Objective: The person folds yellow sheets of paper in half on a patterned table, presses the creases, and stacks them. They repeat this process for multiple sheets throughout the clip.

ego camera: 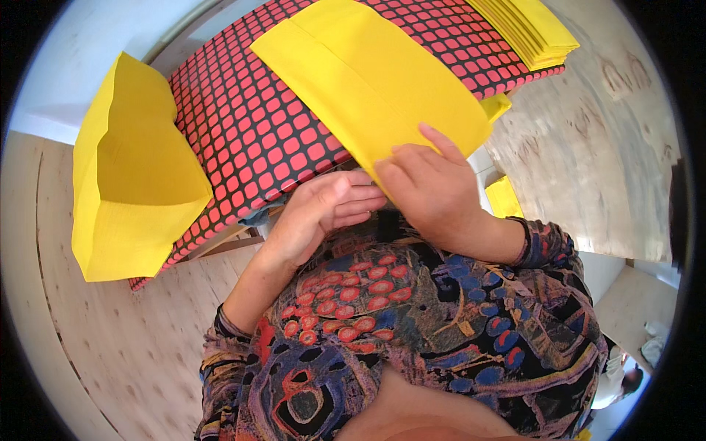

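A flat yellow piece, paper or fabric, point(375, 77) with a crease along its length lies across a table covered in a red and black patterned cloth point(259, 121). My right hand point(430, 187) grips its near end, with the fingers curled over the edge. Close beside that edge is my left hand point(331, 209), palm turned inward and fingers extended; nothing shows in it. At the table's left end stands an opened yellow bag point(149, 149), its mouth facing me.
A stack of folded yellow pieces point(529, 33) sits at the table's far right corner. More yellow material point(504, 197) shows below, right of my right wrist. Wooden boards point(590, 138) extend on the right. Another person point(618, 380) is partly visible at lower right.
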{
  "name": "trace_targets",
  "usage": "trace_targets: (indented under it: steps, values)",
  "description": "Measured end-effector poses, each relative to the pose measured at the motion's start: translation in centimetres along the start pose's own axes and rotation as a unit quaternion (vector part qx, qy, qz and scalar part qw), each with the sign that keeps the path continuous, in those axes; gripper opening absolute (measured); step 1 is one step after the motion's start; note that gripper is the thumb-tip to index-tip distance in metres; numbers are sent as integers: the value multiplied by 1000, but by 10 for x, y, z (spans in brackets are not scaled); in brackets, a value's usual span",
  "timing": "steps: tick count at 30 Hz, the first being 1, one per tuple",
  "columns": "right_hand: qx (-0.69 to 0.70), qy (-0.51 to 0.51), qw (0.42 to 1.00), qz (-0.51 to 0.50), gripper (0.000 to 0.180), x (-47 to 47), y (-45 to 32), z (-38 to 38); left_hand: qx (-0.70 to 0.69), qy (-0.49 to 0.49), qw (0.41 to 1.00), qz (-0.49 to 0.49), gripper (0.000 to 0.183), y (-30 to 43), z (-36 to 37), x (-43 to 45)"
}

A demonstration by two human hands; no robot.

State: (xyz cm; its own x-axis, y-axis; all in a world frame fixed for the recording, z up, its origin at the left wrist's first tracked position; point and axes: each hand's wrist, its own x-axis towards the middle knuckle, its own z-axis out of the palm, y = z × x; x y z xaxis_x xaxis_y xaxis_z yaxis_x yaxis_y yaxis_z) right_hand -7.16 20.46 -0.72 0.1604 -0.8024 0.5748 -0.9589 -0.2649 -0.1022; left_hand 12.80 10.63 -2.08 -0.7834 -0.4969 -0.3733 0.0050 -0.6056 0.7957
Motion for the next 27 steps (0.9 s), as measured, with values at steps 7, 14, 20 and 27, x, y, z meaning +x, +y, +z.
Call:
trace_targets:
  steps: [7, 14, 20, 27]
  values:
    - [65, -38, 995, -68, 19, 16, -17, 8, -123, 101, 987, -8, 38, -17, -7, 26]
    - [-69, -40, 997, -12, 53, 9, 104, -29, -122, 30, 991, -34, 43, -2, -47, 5]
    - [-2, 10, 995, -95, 40, 6, 126, 38, -62, 12, 996, -71, 47, 26, -52, -2]
    - [30, 29, 984, -170, 17, 15, 95, 34, 303, 14, 951, -55, 38, 97, -78, 32]
